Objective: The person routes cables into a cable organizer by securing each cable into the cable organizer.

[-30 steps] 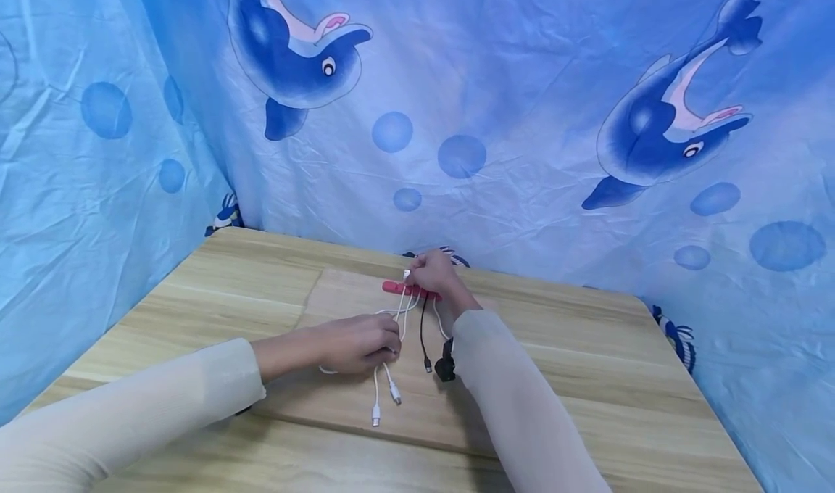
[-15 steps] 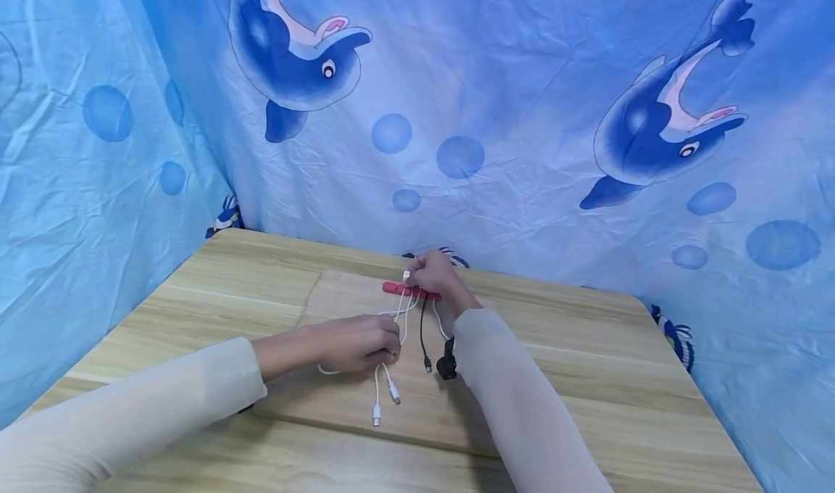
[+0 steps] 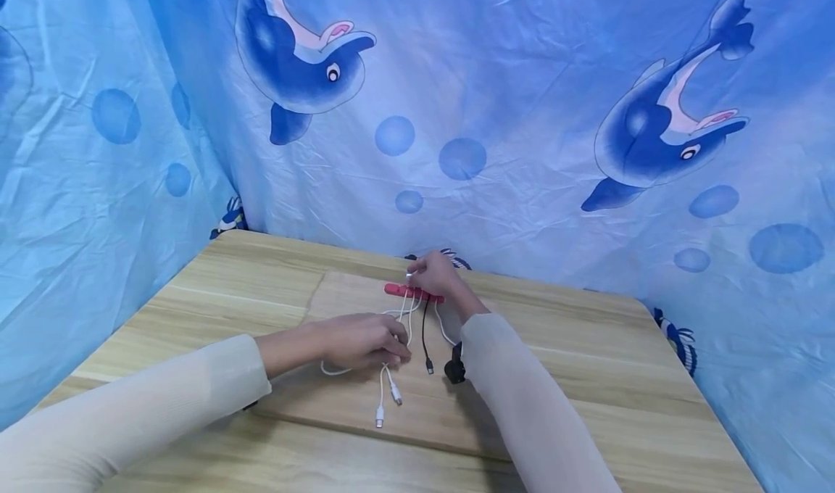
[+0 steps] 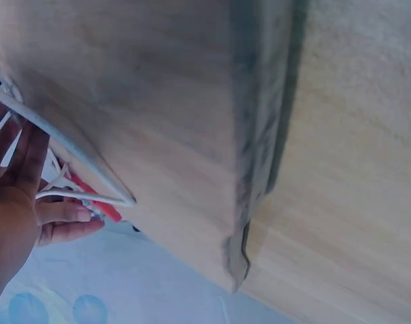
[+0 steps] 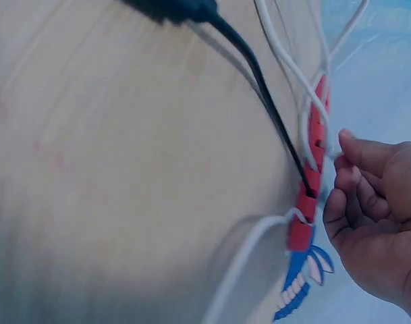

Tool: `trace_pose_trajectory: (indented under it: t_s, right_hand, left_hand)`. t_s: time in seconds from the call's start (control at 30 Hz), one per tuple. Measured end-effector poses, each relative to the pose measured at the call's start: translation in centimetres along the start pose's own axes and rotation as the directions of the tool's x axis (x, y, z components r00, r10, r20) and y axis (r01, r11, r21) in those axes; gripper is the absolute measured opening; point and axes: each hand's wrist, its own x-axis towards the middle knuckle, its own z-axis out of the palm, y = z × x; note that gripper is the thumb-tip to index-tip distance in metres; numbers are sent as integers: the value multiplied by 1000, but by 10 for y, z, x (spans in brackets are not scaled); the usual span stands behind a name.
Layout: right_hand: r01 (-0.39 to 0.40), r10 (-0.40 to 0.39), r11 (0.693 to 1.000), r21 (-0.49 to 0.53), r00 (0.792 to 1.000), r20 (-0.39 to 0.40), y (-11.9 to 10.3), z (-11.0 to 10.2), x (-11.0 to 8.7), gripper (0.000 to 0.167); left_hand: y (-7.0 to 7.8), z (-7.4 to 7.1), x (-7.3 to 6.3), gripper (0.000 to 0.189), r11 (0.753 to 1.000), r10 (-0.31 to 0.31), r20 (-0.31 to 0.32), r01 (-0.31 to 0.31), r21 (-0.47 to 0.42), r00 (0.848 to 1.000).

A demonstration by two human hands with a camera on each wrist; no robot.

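Note:
A red cable clip strip [image 3: 394, 288] lies near the far edge of a thin wooden board [image 3: 339, 409], with several white cables and one black cable [image 5: 259, 81] set in its slots. My right hand [image 3: 435, 272] pinches a white USB cable between thumb and fingers, right at the strip's far side; the fingers hide most of its plug. Nearer to me, my left hand [image 3: 365, 342] holds white cables [image 4: 70, 145] that run from the strip. Below that hand, two white connectors [image 3: 380, 417] rest on the board. The black cable's plug [image 3: 429, 367] lies to the right.
The board sits on a wood-grain table [image 3: 587, 377]. Blue dolphin-print cloth [image 3: 522, 116] hangs behind and on the left. By the right cuff is a black device [image 3: 454, 368]. A white cable [image 5: 242, 263] leaves the strip's right end.
The left hand has shifted slightly right, its fingers a little looser. The USB plug in the right hand shows less than before. The head view has moved slightly.

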Motion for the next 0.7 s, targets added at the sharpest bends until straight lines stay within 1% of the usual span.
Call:
trace_pose_trajectory:
  t_s: [0.1,0.2,0.33,0.4,0.5,0.57,0.63,0.7]
  right_hand:
    - [66,-65,997,-37,998,24,-2,-9,-5,27]
    - [118,-117,993,-31,992,40,-6,-21,-11,27]
    - [169,-169,985,-34,986,10,-10,-40,-21,27]
    - [186,-187,981,-45,982,-14,-9,-50,-28,27]
    - [215,-217,975,-56,976,-34,-4,-65,-40,26]
    - [223,-226,972,-70,973,-46,-1,-75,-50,25]
    - [237,-244,966,-102,968,-61,5,-86,-60,25]
    - [245,-258,960,-137,963,-80,12,-97,-72,25]
  left_hand:
    - [1,-5,-1,22,998,-53,20,53,-15,998]
    - [1,-11,-2,25,995,-97,21,97,-32,995]
    - [1,-19,-5,27,992,-125,-18,125,-20,992]
    - [0,-21,-8,26,992,-127,-46,127,0,991]
    - [1,-24,-15,24,991,-129,-91,132,23,987]
    - [2,-26,-22,23,988,-146,-118,151,33,982]
    - [3,-28,-30,22,983,-176,-145,183,33,974]
    - [4,-29,-40,22,973,-221,-164,229,31,961]
